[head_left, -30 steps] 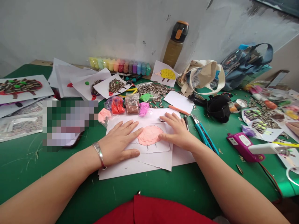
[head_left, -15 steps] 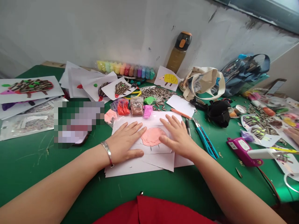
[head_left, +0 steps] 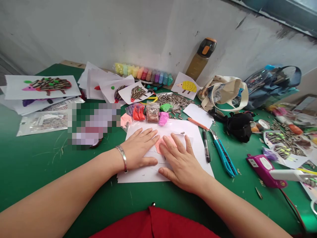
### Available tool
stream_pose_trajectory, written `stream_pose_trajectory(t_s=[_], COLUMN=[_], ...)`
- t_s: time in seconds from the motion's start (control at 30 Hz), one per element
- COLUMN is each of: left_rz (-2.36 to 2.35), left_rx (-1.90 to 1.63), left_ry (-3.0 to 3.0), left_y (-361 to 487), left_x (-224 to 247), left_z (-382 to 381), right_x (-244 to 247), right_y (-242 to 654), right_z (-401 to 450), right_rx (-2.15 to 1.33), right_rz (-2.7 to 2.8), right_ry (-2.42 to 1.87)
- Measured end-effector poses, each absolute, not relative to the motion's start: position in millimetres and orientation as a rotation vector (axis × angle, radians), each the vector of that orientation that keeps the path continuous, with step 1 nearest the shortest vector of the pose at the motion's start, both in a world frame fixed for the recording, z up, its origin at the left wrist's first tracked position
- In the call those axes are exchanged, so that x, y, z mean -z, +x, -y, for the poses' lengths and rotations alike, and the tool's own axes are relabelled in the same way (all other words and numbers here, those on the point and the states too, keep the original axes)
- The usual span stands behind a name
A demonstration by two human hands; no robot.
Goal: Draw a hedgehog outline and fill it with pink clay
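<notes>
My left hand (head_left: pixel 141 148) lies flat with fingers spread on the left part of the white paper (head_left: pixel 138 177), a bracelet at its wrist. My right hand (head_left: pixel 179 158) is also flat and open, its fingers over a flattened patch of pink clay (head_left: pixel 158 145) on the sheet. Much of that patch and the drawn outline round it is hidden under the fingers. Just beyond the hands lie packets of red clay (head_left: pixel 139 113), brown clay (head_left: pixel 153 112) and magenta clay (head_left: pixel 163 118), plus a lump of pale pink clay (head_left: pixel 125 120).
To the right are a black pen (head_left: pixel 206 145), a blue utility knife (head_left: pixel 224 157) and a purple glue gun (head_left: pixel 266 170). Sunflower seeds (head_left: pixel 173 100) are heaped behind the packets. Finished hedgehog pictures (head_left: pixel 42 87) are stacked at left. A bottle (head_left: pixel 200 59) stands by the wall.
My right hand has moved left and nearer to me, from the patch's right edge onto the clay, covering more of it. My left hand stays flat on the paper. The camera view has shifted slightly.
</notes>
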State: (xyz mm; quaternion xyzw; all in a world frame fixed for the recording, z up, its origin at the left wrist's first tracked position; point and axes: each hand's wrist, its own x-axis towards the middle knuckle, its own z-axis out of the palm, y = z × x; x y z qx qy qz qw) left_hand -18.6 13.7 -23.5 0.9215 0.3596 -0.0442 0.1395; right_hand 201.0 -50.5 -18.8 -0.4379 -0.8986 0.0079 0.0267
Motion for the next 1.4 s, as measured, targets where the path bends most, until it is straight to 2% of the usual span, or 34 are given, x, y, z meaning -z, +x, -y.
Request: stream_pose_trajectory(t_s=[0.27, 0.57, 0.87, 1.17, 1.4], left_rz=[-1.024, -1.034, -0.992, -0.999, -1.024], left_rx=[0.077, 0.119, 0.116, 0.075, 0.05], left_ry=[2.65, 2.61, 2.604, 2.628, 2.644], left_y=[-20, -18, -24, -25, -24], left_x=[25, 20, 24, 21, 19], left_z=[-14, -14, -20, -17, -14], right_x=[16, -6, 5, 13, 14], right_y=[195, 217, 226, 224, 223], right_z=[51, 33, 4, 15, 12], right_rx=[-0.055, -0.117, -0.244, -0.087, -0.206], right_rz=[2.801, 2.721, 2.213, 2.526, 2.729], right_ry=[-1.282, -1.413, -1.474, -1.402, -1.464])
